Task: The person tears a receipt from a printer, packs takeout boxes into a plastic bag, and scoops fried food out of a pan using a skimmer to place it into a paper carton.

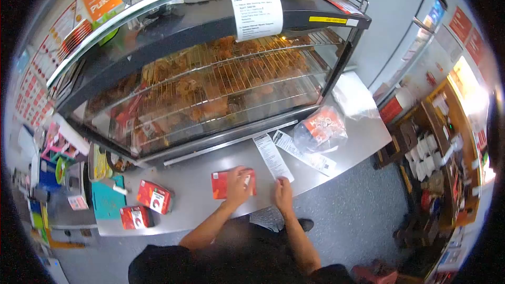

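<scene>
My left hand lies over a red food box on the steel counter, its fingers curled across the top toward the far edge. Part of a pale label shows beside those fingers. To the right, my right hand is closed at the near end of a long printed receipt, which lies flat on the counter. A second receipt slants beside it. Its upper part is close to a clear plastic bag with an orange-and-white package inside.
A glass warming cabinet with food on wire racks stands along the counter's back; a paper slip hangs from its top. Two labelled red boxes sit left, near a teal cutting board and a knife. Shelving is at right.
</scene>
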Motion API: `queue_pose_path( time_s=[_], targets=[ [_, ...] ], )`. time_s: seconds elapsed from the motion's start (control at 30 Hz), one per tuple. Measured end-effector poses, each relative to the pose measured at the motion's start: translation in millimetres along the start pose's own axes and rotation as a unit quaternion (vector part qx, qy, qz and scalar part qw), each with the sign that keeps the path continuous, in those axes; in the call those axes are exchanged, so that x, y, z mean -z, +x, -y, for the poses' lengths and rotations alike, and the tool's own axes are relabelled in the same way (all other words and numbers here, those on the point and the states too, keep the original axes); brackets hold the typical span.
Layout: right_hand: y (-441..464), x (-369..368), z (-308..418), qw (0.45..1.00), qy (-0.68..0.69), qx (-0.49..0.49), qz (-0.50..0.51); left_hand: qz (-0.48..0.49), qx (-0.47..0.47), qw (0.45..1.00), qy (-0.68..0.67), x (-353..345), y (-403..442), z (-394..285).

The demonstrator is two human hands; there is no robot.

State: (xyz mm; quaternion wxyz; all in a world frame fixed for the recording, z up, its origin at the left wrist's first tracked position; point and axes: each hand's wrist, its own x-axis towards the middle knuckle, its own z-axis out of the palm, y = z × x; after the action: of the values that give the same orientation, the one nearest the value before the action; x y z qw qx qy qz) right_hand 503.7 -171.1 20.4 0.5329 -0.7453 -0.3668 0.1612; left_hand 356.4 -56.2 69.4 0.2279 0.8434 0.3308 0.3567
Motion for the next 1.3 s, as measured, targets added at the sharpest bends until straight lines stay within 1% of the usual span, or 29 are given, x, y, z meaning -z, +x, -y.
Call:
queue_pose_path(
  time_s=[0.07,0.13,0.2,0.3,0.33,0.4,0.43,0.47,0.5,0.53,0.6,0.63,0.67,0.77,0.83,0.87,0.9,0.93,0.97,1.0,1.03,1.07,1.1,1.13,1.17,1.2,1.23,1.3],
  targets=[
    [-18,70,9,0.994,0.039,-0.102,0.007,0.031,-0.043,0.998,-0.021,-39,1,-45],
    [-45,133,-56,0.989,-0.026,-0.142,0.015,0.058,-0.084,0.993,-0.062,-87,-1,-90],
    [-75,201,-118,0.985,-0.111,-0.126,-0.045,0.079,-0.130,0.980,-0.128,-145,-2,-137],
    [-103,322,-159,0.963,-0.210,-0.164,-0.047,0.157,-0.152,0.960,-0.174,-225,-5,-212],
    [-105,357,-164,0.963,-0.198,-0.159,-0.084,0.165,-0.167,0.953,-0.191,-254,-7,-233],
    [-115,426,-172,0.948,-0.186,-0.169,-0.196,0.229,-0.160,0.939,-0.202,-306,-10,-269],
    [-118,459,-186,0.934,-0.184,-0.220,-0.211,0.278,-0.170,0.921,-0.214,-330,-11,-287],
    [-123,490,-203,0.916,-0.181,-0.274,-0.231,0.319,-0.153,0.908,-0.225,-352,-12,-301],
    [-123,513,-210,0.905,-0.172,-0.255,-0.293,0.360,-0.140,0.893,-0.233,-372,-7,-315],
    [-120,534,-218,0.891,-0.169,-0.231,-0.352,0.381,-0.132,0.884,-0.236,-389,-6,-331],
    [-107,569,-246,0.882,-0.156,-0.187,-0.403,0.434,-0.107,0.862,-0.237,-418,1,-357],
    [-99,581,-262,0.875,-0.152,-0.224,-0.401,0.461,-0.091,0.851,-0.235,-437,6,-366],
    [-87,595,-276,0.872,-0.144,-0.255,-0.392,0.482,-0.110,0.842,-0.217,-458,10,-374],
    [-47,646,-283,0.885,-0.146,-0.288,-0.336,0.518,-0.148,0.821,-0.187,-524,23,-392],
    [-31,679,-315,0.891,-0.155,-0.321,-0.280,0.527,-0.171,0.812,-0.181,-584,42,-409],
    [-23,692,-333,0.894,-0.158,-0.338,-0.248,0.530,-0.180,0.809,-0.179,-615,50,-417],
    [-30,695,-361,0.891,-0.150,-0.350,-0.248,0.535,-0.188,0.806,-0.174,-640,58,-423],
    [-47,692,-406,0.888,-0.140,-0.359,-0.250,0.555,-0.194,0.795,-0.151,-668,74,-441],
    [-53,707,-451,0.887,-0.135,-0.362,-0.254,0.555,-0.221,0.791,-0.133,-712,101,-466],
    [-65,725,-471,0.857,-0.067,-0.447,-0.247,0.561,-0.237,0.785,-0.113,-741,119,-493],
    [-92,723,-486,0.812,0.011,-0.537,-0.229,0.577,-0.246,0.774,-0.086,-754,126,-504],
    [-135,712,-522,0.774,0.021,-0.605,-0.189,0.602,-0.213,0.760,-0.121,-771,143,-525],
    [-147,727,-560,0.738,0.022,-0.655,-0.158,0.611,-0.190,0.750,-0.166,-805,169,-563],
    [-131,752,-558,0.718,0.057,-0.658,-0.222,0.582,-0.228,0.759,-0.182,-843,186,-582],
    [-133,762,-538,0.686,0.097,-0.666,-0.278,0.563,-0.257,0.762,-0.191,-868,198,-595],
    [-135,766,-513,0.647,0.139,-0.674,-0.330,0.573,-0.265,0.754,-0.183,-892,211,-615],
    [-136,765,-506,0.638,0.154,-0.659,-0.366,0.581,-0.275,0.746,-0.175,-920,224,-636],
    [-125,788,-513,0.627,0.173,-0.614,-0.446,0.594,-0.306,0.722,-0.181,-970,243,-678]
  ],
)
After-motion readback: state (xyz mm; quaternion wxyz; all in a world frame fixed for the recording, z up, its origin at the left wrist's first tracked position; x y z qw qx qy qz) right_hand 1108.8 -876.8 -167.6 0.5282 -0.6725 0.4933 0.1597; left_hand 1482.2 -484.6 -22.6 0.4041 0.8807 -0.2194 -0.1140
